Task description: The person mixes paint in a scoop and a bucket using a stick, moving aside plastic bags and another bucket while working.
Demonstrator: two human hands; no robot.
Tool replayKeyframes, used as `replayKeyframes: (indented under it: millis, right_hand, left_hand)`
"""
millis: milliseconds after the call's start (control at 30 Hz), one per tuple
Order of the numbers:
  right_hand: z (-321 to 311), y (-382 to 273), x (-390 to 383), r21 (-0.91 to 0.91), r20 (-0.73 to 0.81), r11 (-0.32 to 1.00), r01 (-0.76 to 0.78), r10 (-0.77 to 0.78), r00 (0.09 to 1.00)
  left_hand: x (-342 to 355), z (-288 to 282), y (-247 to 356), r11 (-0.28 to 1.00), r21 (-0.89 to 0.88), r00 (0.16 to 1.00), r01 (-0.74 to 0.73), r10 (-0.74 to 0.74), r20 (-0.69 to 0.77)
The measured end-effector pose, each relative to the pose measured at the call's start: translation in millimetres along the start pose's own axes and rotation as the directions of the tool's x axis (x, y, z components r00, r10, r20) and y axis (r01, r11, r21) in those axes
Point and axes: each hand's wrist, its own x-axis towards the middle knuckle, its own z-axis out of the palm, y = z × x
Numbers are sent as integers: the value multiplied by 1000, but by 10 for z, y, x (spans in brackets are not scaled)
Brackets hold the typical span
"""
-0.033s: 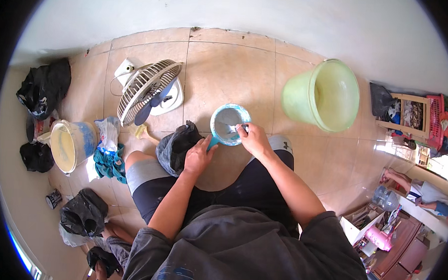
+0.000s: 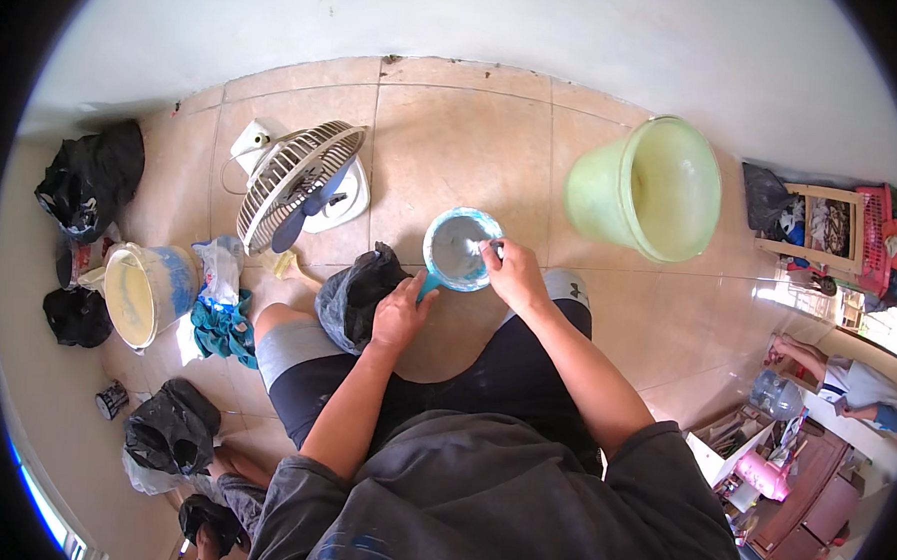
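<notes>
Small round blue plastic scoop holding grey paste point(image 2: 460, 248): over the tiled floor, centre frame. Left hand point(image 2: 399, 313), at 7 o'clock, clenched on its handle; right hand point(image 2: 515, 275), at 4 o'clock, pinching something at the rim. Pale green plastic bucket point(image 2: 645, 188) at 2 o'clock.

Beige tiled floor point(image 2: 455, 140) meets a plain white wall point(image 2: 430, 19), daylit, wooden furniture point(image 2: 809, 506) at right.

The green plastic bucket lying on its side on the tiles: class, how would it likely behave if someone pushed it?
The green plastic bucket lies on its side and looks empty, so it is probably light and would slide or roll easily on the smooth tiled floor. Its tapered wall suggests it would curve round rather than roll straight.
</notes>
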Motion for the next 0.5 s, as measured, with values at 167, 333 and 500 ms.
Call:
replayKeyframes:
  millis: [167,333,500]
  right_hand:
    - [134,-97,-121,-3,45,965,262,-262,964]
    - [-144,-8,-147,-277,160,930,240,-202,966]
    - [2,-111,-214,-211,211,909,358,-316,925]
  left_hand:
    - [-1,52,-8,1000,7,1000,4,-4,-17]
    - [2,8,20,1000,21,1000,12,-12,5]
    - [-8,3,30,1000,17,1000,15,-16,4]
